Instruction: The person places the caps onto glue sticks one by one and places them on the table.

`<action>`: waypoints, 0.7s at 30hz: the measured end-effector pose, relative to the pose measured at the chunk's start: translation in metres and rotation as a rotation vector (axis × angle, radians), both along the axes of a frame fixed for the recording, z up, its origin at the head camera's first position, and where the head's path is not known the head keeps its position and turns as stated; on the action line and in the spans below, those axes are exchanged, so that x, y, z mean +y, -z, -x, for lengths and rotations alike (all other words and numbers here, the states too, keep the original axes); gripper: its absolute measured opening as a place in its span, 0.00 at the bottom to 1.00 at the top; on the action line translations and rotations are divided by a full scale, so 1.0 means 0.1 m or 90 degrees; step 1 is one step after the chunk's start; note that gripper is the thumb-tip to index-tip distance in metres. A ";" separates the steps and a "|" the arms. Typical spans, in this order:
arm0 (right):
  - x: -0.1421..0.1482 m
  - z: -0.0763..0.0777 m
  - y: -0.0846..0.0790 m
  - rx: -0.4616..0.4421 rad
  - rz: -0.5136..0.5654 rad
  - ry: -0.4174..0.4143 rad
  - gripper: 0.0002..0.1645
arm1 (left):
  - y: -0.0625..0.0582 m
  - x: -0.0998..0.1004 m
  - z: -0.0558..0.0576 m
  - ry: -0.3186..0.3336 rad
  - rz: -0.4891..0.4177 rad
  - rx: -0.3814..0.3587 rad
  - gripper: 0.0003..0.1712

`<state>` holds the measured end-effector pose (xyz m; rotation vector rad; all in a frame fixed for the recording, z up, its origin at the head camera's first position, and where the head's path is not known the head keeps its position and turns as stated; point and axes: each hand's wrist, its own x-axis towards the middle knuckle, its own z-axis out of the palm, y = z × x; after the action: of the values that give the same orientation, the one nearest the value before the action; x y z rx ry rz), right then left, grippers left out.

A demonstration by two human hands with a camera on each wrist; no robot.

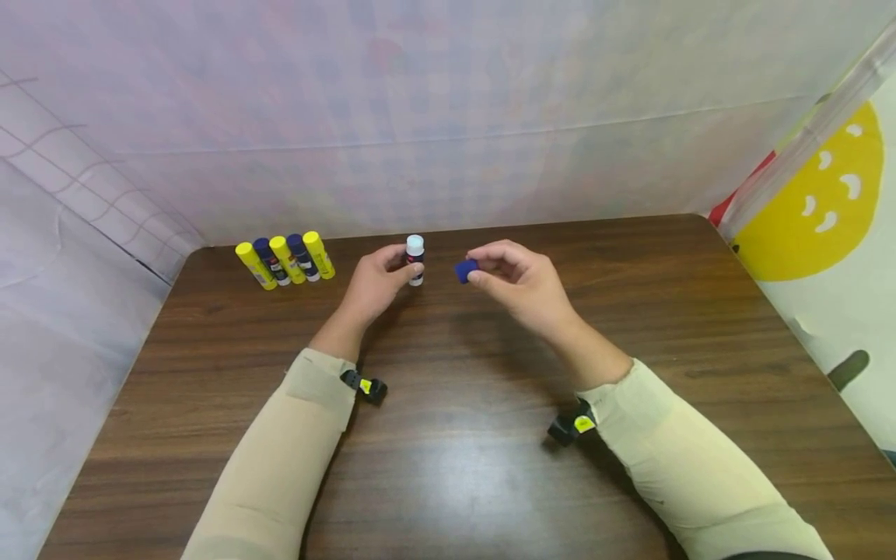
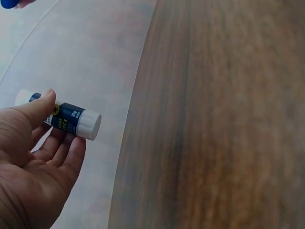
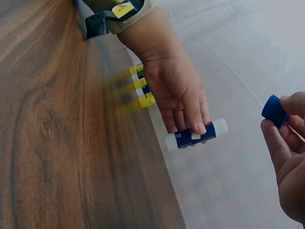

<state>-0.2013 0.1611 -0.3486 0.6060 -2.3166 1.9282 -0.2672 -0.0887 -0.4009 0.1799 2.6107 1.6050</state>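
My left hand (image 1: 376, 284) grips an uncapped glue stick (image 1: 415, 250) upright near the table's back edge, thumb on one side and fingers on the other. Its label is dark blue, and its base and top are white; "glue stick" lettering shows on the label (image 2: 66, 116) in the left wrist view. To the right, my right hand (image 1: 526, 286) pinches a blue cap (image 1: 465, 271) between thumb and fingertips. In the right wrist view the cap (image 3: 274, 111) is apart from the glue stick (image 3: 196, 135), a short gap between them.
Several capped glue sticks (image 1: 285, 260), yellow and dark blue by turns, stand in a row at the back left of the brown wooden table (image 1: 448, 435). Behind the table hangs a pale patterned curtain (image 1: 434, 117). Yellow printed fruit (image 1: 815, 210) shows at the right.
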 end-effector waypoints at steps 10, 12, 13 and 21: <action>0.01 -0.01 -0.04 0.015 0.016 -0.003 0.16 | -0.02 0.00 -0.04 0.019 -0.008 0.003 0.30; 0.01 0.00 -0.05 0.019 0.018 0.002 0.16 | -0.03 -0.01 -0.05 0.025 -0.010 0.006 0.30; 0.02 0.00 -0.05 0.020 0.019 0.004 0.16 | -0.04 -0.01 -0.05 0.028 -0.010 0.008 0.30; 0.02 -0.01 -0.07 0.029 0.019 0.004 0.15 | -0.08 -0.04 -0.08 0.041 -0.002 0.020 0.29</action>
<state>-0.2004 0.1633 -0.3417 0.6321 -2.2571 1.9218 -0.2588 -0.0926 -0.3931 0.2892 2.5962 1.5991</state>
